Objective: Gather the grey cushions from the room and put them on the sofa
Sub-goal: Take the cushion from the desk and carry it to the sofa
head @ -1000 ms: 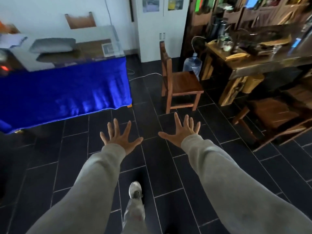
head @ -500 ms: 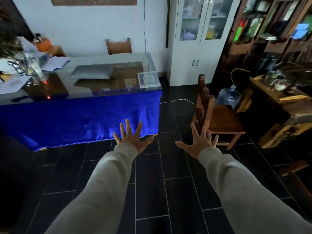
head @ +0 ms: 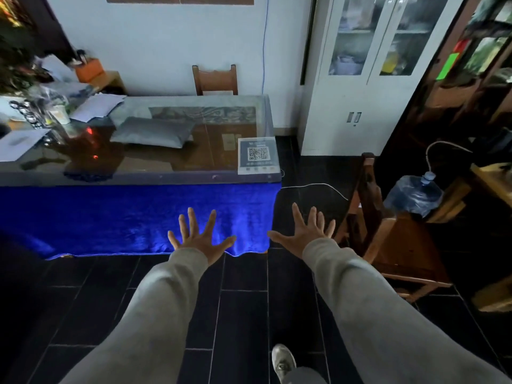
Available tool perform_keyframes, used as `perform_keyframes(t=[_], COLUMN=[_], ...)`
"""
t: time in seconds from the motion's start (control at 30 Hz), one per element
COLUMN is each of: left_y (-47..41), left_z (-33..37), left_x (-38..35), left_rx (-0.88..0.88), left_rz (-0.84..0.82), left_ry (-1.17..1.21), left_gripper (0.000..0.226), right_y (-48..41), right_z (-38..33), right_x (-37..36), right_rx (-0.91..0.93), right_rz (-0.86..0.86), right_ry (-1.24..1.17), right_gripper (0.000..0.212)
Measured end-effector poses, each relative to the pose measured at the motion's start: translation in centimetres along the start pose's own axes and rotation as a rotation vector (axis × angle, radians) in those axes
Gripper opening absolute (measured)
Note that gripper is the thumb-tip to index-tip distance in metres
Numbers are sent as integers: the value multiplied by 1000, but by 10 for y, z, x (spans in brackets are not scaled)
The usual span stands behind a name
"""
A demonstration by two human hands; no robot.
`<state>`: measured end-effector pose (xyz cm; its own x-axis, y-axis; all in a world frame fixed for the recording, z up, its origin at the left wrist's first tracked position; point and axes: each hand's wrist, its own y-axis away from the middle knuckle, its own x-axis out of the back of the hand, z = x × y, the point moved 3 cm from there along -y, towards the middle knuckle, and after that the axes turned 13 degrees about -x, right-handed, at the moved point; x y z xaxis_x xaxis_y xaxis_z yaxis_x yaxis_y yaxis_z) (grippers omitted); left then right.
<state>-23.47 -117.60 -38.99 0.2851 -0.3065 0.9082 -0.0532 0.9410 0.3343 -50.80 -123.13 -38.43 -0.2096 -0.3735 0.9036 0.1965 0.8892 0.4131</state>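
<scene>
A grey cushion lies flat on the glass-topped table, left of its middle, with nothing on it. My left hand is stretched forward with fingers spread, empty, in front of the table's blue cloth. My right hand is also spread and empty, off the table's right corner. Both hands are well short of the cushion. No sofa is in view.
Papers, cups and clutter crowd the table's left end; a QR-code sign stands at its right front corner. A wooden chair and a water bottle stand to the right. A white cabinet is behind. The dark tiled floor lies below.
The table and cushion have grown larger and nearer as I walk towards them. Both hands stay spread and empty out in front. My right foot has stepped into view.
</scene>
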Motion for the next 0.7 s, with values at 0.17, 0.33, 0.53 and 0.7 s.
perform_keyframes(t=[0.17, 0.33, 0.53, 0.7], left_y=[-60, -106, -182, -262], left_z=[-13, -58, -141, -212], left_x=[34, 61, 96, 132], left_rx=[98, 205, 299, 307], left_rz=[40, 45, 37, 18], left_ry=[42, 53, 78, 136], left_gripper=[102, 104, 104, 101], right_y=[-84, -134, -194, -247], right_z=[-73, -158, -267, -354], right_x=[39, 47, 43, 29], right_rx=[113, 242, 291, 244], right_rz=[-28, -65, -108, -167], right_ry=[28, 95, 130, 129], right_gripper=[120, 118, 118, 115])
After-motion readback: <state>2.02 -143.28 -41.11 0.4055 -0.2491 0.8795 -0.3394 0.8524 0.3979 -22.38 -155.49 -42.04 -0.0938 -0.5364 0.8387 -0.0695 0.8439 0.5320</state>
